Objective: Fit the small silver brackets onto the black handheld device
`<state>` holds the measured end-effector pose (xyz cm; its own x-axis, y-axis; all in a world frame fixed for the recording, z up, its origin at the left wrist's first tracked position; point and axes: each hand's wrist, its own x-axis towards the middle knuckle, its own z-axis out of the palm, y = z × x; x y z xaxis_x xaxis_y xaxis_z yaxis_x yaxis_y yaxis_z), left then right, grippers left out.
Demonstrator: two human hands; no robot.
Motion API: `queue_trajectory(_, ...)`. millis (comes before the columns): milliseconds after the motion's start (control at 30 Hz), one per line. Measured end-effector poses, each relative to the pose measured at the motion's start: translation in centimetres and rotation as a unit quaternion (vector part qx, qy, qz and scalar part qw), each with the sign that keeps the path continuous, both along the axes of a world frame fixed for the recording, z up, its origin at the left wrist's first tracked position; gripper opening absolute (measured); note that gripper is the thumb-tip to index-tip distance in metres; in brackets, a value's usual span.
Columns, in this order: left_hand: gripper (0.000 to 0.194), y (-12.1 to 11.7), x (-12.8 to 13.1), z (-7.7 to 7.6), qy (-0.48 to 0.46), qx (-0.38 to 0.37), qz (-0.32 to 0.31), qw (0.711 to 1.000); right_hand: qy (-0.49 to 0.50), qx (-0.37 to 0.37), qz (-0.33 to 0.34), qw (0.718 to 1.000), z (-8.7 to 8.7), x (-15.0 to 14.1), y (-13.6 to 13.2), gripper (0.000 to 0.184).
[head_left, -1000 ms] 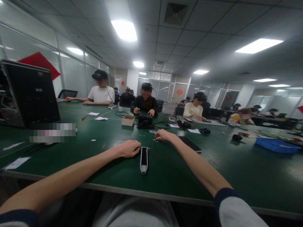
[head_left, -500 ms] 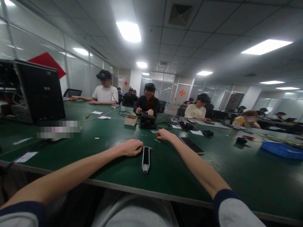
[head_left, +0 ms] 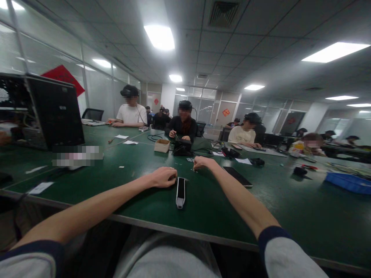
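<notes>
My left hand rests on the green table with its fingers curled; whatever they may hold is hidden. Just right of it lies a slim white handheld device with a long dark screen, a thin tip sticking out at its far end. Beyond that, my right hand has its fingertips pressed together and pointing down at a few tiny shiny metal pieces. Whether a piece is between those fingers is too small to make out. A small grey metal part lies beside the right fingertips.
A dark flat tablet-like slab lies right of my right forearm. Ahead stand an open cardboard box and a black object. A blue tray is far right, a black computer case left. Several people sit around the table.
My right fingertips have come down a little closer to the tiny metal pieces. My left hand and the device stay in place. The person in white at left has drawn an arm in.
</notes>
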<state>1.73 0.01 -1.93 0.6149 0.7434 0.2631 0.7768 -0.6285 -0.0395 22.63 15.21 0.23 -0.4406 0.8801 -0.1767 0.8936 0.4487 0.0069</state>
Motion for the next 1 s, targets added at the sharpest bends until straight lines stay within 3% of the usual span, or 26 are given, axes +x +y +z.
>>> queue_trajectory(167,0.016,0.0,-0.1,0.0,-0.011,0.008,-0.014,1.0,0.037,-0.01,0.002,0.999,0.2,0.2,-0.6,0.019)
queue_trajectory(300,0.015,0.2,-0.1,-0.1,-0.018,0.005,-0.013,1.0,0.108,0.088,0.046,0.989,-0.1,0.2,-2.6,0.016)
queue_trajectory(433,0.014,0.4,-0.2,0.0,-0.026,-0.004,-0.019,0.999,0.236,0.194,0.087,0.948,-0.8,-0.1,-6.4,0.01)
queue_trajectory(667,0.016,0.4,-0.5,0.3,-0.029,-0.024,-0.032,0.999,0.382,0.209,0.136,0.89,-3.1,-0.7,-12.3,0.005)
queue_trajectory(833,0.018,0.7,-0.9,0.2,-0.03,-0.034,-0.036,0.998,0.38,0.219,0.201,0.876,-4.4,-0.3,-12.7,0.008)
queue_trajectory(1000,0.03,1.3,-1.5,0.3,-0.069,-0.021,-0.053,0.996,0.415,0.251,0.21,0.849,-4.5,0.1,-12.4,0.01)
